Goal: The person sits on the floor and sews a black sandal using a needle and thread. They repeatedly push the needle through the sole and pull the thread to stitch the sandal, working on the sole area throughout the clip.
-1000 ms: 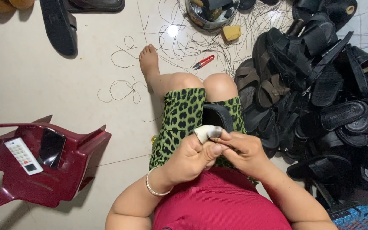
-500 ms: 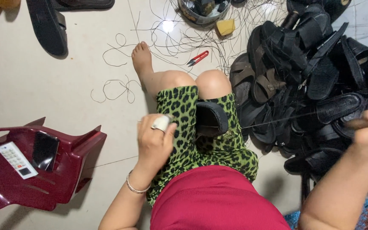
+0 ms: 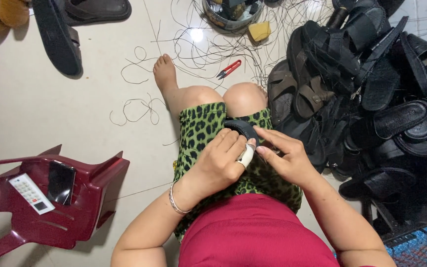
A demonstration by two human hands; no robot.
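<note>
Left hand (image 3: 221, 160) was clamped on a black sandal (image 3: 242, 129) resting on the lap, a white wrapped guard (image 3: 246, 156) on one finger. Right hand (image 3: 285, 160) sat just beside it, fingers pinched together at the sandal's edge; whether they held a needle could not be told. Risks, judged: a slip could prick the left fingers; loose threads (image 3: 184, 49) beyond the hands might snag; the sandal could slide off the lap.

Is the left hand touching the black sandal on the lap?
Touching. The head view shows the left hand with its fingers lying on the black sandal, no gap visible between them.
</note>
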